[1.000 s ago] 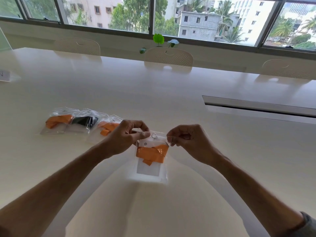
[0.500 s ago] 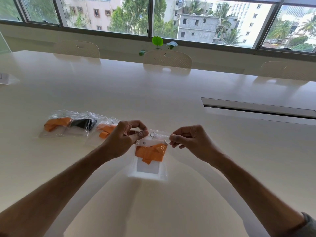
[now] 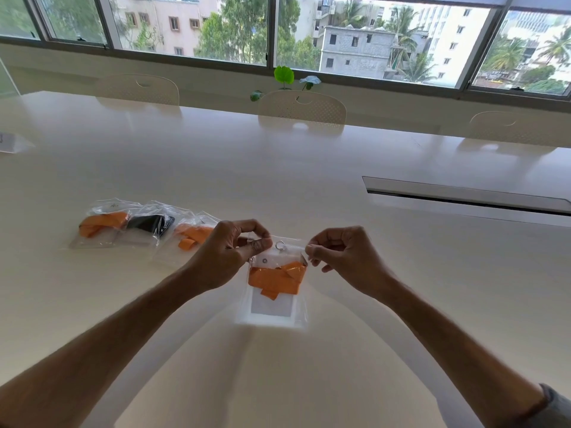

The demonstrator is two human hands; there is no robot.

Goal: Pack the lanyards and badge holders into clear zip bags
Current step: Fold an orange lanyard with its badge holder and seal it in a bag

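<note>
Near the desk's (image 3: 309, 180) front edge, left hand (image 3: 227, 253) and right hand (image 3: 347, 257) pinch the zip bag's (image 3: 275, 282) top corners; sealing well likely means pressing evenly along the strip.

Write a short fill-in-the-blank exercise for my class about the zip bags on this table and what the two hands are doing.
1. Both hands pinch the top edge of a zip bag holding a folded ____ lanyard.
2. The left hand and right hand grip ____ ends of that edge.
3. To the left lie ____ packed bags.
4. The middle one holds a ____ lanyard.

Missing words: orange; opposite; three; black
</note>
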